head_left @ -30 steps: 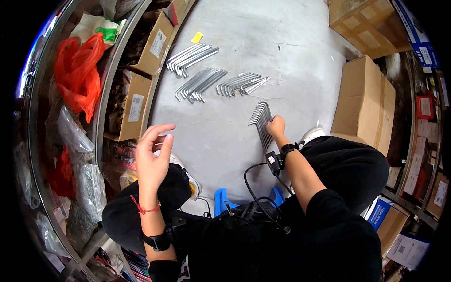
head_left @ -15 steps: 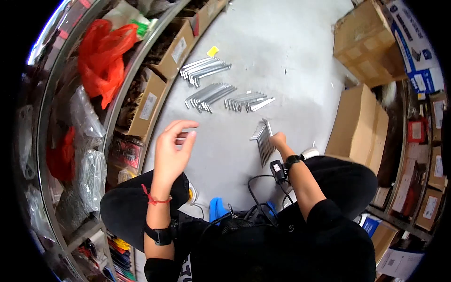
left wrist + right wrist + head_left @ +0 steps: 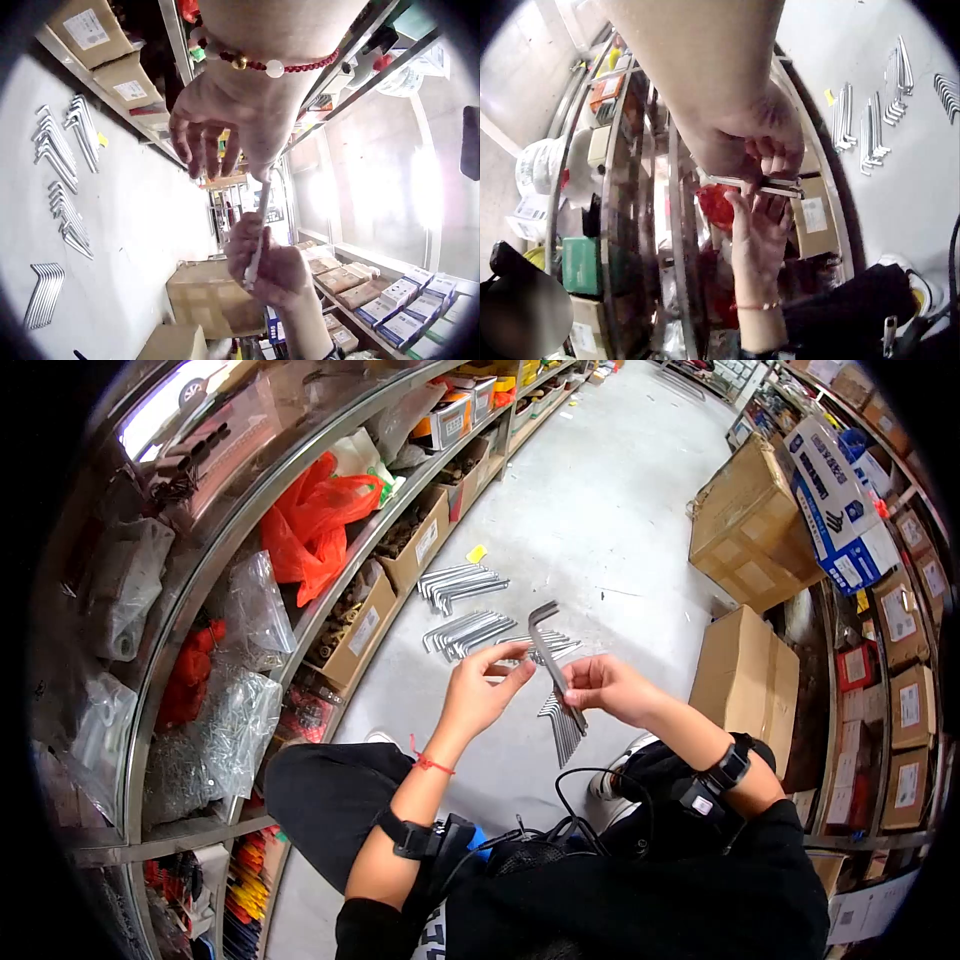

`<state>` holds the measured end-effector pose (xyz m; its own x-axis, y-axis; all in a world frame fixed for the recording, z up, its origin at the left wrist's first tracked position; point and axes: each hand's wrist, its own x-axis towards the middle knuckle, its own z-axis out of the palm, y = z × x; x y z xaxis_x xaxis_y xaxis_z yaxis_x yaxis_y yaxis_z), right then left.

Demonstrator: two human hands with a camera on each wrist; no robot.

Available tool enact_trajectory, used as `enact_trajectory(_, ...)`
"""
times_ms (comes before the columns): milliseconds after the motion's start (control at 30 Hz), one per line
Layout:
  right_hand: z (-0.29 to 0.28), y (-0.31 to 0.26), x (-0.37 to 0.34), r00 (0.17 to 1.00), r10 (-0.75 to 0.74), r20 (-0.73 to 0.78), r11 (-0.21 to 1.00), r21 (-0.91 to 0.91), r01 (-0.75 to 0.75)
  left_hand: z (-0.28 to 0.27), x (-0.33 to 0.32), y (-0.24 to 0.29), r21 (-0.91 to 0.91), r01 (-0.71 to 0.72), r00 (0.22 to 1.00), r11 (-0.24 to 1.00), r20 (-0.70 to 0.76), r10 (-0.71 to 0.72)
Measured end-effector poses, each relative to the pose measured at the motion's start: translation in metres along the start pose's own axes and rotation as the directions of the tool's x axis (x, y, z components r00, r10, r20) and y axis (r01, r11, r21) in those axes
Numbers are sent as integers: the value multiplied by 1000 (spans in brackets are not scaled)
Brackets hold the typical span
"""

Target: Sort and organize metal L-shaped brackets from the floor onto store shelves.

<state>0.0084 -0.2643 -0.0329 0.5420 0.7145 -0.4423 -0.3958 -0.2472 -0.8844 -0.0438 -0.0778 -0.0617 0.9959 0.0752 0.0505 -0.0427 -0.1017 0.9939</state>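
Observation:
My right hand point(image 3: 620, 690) pinches L-shaped hex keys point(image 3: 543, 632) between thumb and fingers, raised above the floor. In the right wrist view, two silver hex keys point(image 3: 784, 192) show side by side in its grip. My left hand point(image 3: 478, 690) is held up just left of them, fingers loosely bent, fingertips close to the shafts. Its palm faces the keys in the right wrist view. Under the right hand, a neat row of hex keys point(image 3: 566, 738) lies on the floor. Three more groups lie farther off: one at the back point(image 3: 465, 585), one nearer point(image 3: 465, 632), one partly behind the hands point(image 3: 562, 645).
Metal shelving point(image 3: 240, 530) with plastic bags and open cardboard bins point(image 3: 365, 630) lines the left. Cardboard boxes point(image 3: 745, 670) and stocked shelves point(image 3: 905, 690) stand at the right. A yellow tag point(image 3: 477, 553) lies behind the hex keys. Black cables point(image 3: 600, 772) hang before the body.
My right hand has lifted hex keys up from the row on the floor. My left hand has moved right, close to them. The head view has tilted up, showing more of the aisle.

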Motion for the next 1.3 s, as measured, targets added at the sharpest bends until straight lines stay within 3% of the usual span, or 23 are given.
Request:
enact_trajectory(133,19,1,-15,995,-97,-29,995,19,98,9,-7,11,-294,22,993,955,116,13)
enact_trajectory(233,24,12,-11,977,-143,-161,990,-21,141,14,-21,18,-229,-3,995,973,100,26)
enact_trajectory(367,29,32,-2,963,-238,-124,956,-206,209,14,-30,11,-69,69,997,995,-14,-71)
enact_trajectory(500,28,38,8,942,-307,-137,947,-143,288,11,-29,6,-147,64,997,987,-37,-70)
enact_trajectory(667,22,28,7,965,-170,-202,982,50,183,5,-28,9,-178,91,994,980,-46,-101)
enact_trajectory(767,14,18,0,983,-131,-131,991,-48,126,4,-27,12,-190,140,988,972,-32,-148)
enact_trajectory(900,17,9,0,884,-323,-339,946,-85,313,7,-27,23,-318,265,956,910,-37,-291)
enact_trajectory(933,17,9,1,872,-356,-337,930,-32,367,8,-26,20,-331,245,962,911,-37,-272)
enact_trajectory(1033,18,16,0,851,-419,-316,902,-255,349,8,-26,13,-371,199,970,907,-57,-235)
enact_trajectory(1133,28,25,9,701,-544,-461,833,-199,516,10,-26,13,-427,189,962,885,-103,-255)
enact_trajectory(1300,34,20,1,716,-536,-448,840,-370,397,9,-26,11,-498,174,959,849,-108,-260)
